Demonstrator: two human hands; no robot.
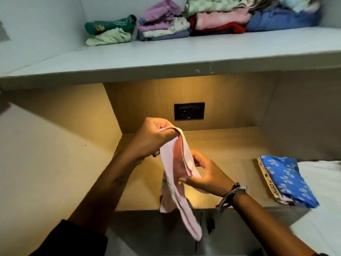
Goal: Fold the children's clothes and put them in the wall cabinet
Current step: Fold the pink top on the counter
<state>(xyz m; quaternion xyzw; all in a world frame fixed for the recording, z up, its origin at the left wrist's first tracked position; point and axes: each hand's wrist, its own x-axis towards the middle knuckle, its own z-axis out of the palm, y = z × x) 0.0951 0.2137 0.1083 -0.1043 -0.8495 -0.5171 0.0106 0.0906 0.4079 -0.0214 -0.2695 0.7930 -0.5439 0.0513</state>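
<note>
Pink garment (177,174) held mid-air over lit wooden ledge (221,145), lower end dangling past ledge front. Left hand (153,139) clenched on top fold; right hand (204,174) pinching lower edge, bangles (231,195) on wrist. No legible writing; small print near garment's hem too blurred to read. Black socket plate (189,111) on back panel, markings unreadable. Blue floral folded cloth (284,179) at ledge's right, resting partly on white sheet (321,200). Upper cabinet shelf (166,52) holds folded stacks: green pile (110,31), lilac pile (162,24), pink-red pile (219,22), blue pile (282,18), tops cut off.

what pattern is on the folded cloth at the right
Blue with white flower-like prints, seen in the head view.
</note>
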